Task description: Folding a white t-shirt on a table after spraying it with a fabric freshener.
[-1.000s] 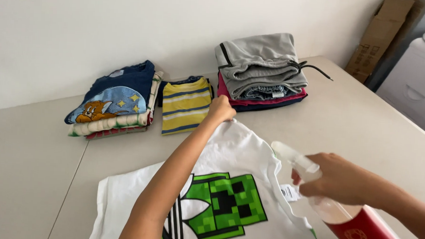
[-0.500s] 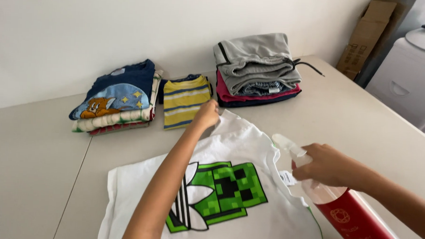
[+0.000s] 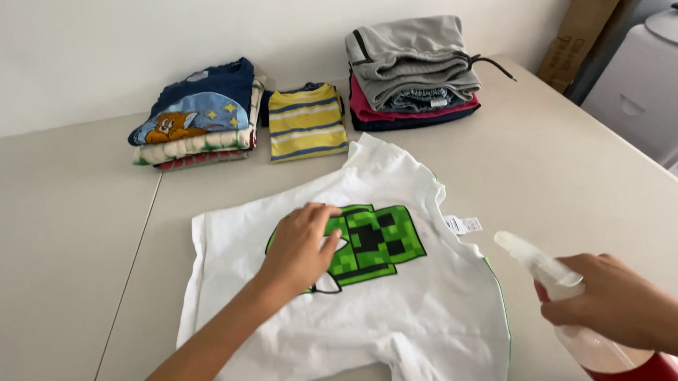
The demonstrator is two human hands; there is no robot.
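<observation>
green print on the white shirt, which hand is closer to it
Left. The left hand lies flat on the white shirt, covering the left edge of the green print. The right hand is off to the right, gripping a spray bottle beside the shirt.

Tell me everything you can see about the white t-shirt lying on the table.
The white t-shirt looks like soft cotton and lies spread flat, front up, on the beige table, collar toward the far right. A green blocky pixel face is printed on its chest, and thin green piping runs along one side seam. A small white tag sticks out at the collar. The left hand presses flat on the print. Some wrinkles show near the hem.
</observation>
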